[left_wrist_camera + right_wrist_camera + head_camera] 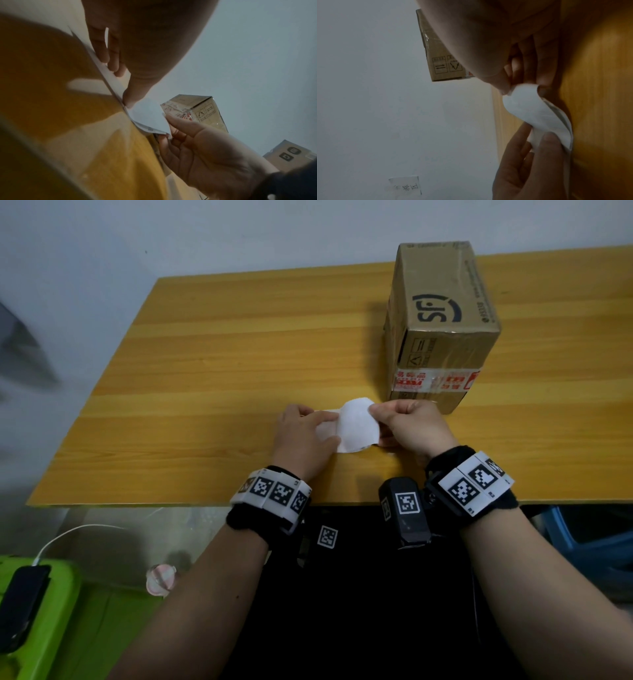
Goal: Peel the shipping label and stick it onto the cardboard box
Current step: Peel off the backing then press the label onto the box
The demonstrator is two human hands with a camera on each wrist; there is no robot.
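White paper shipping label (pixel 358 426), thin and limp, curls up off its backing low over the wooden table (pixel 212 344), near the brown cardboard box (pixel 442 313). Right hand (pixel 414 424) pinches its lifted corner; left hand (pixel 305 436) pins the backing flat with straight fingers (pixel 104 54). It likely tears or self-sticks easily, so grip edges only.

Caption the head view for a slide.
Right hand peels the white shipping label while left hand holds its backing down, cardboard box waiting behind.
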